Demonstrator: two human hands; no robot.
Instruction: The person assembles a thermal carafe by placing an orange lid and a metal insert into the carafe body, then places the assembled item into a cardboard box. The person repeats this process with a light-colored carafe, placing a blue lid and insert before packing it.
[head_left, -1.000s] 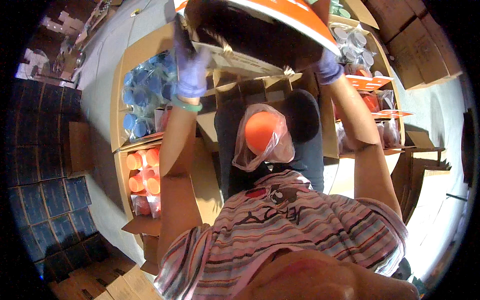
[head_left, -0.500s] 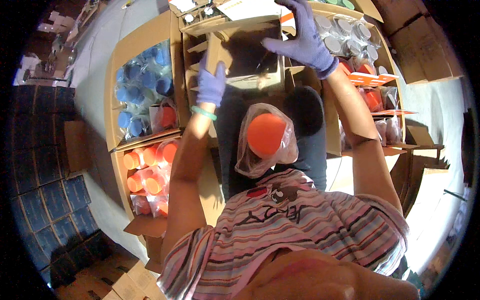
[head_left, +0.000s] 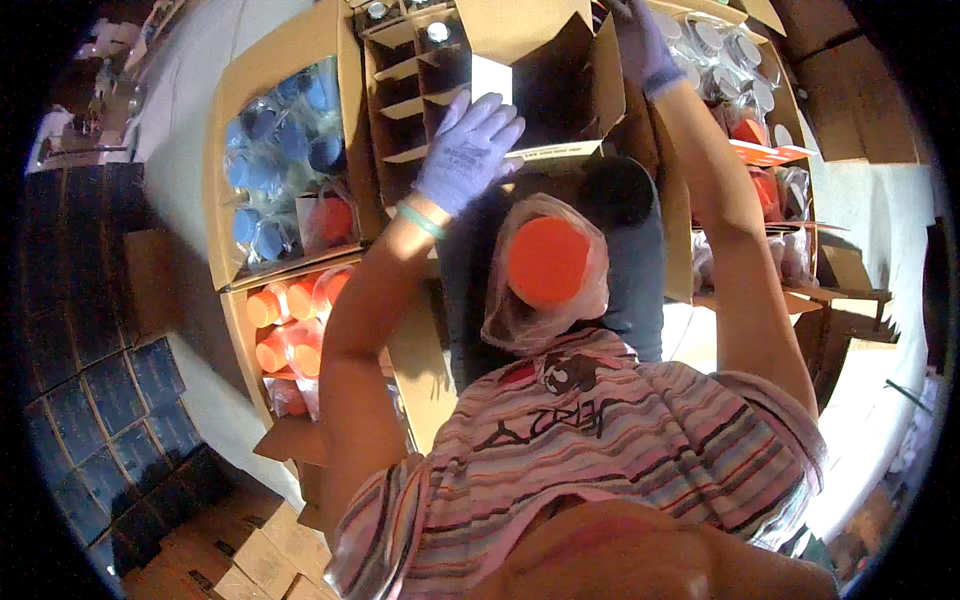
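An open cardboard box stands in front of my knees, its inside dark and partly in shadow. My left hand, in a purple glove, lies flat with its fingers stretched out over the box's near left corner, beside a white panel. Along the box's right side is my gloved right hand. Its fingers look extended and are partly cut off by the upper edge; I see nothing held in it. An orange-lidded container in a clear plastic bag rests in my lap, touched by neither hand.
To the left, one carton holds bagged blue-capped containers, another orange-capped ones. A divided carton with a few white-capped bottles adjoins the open box. Grey-capped containers fill a carton at right. Stacked dark cartons line the far left.
The box before me has shifted right and its flaps now stand differently. My left hand has moved right and spread flat; my right hand has gone farther up beside the box.
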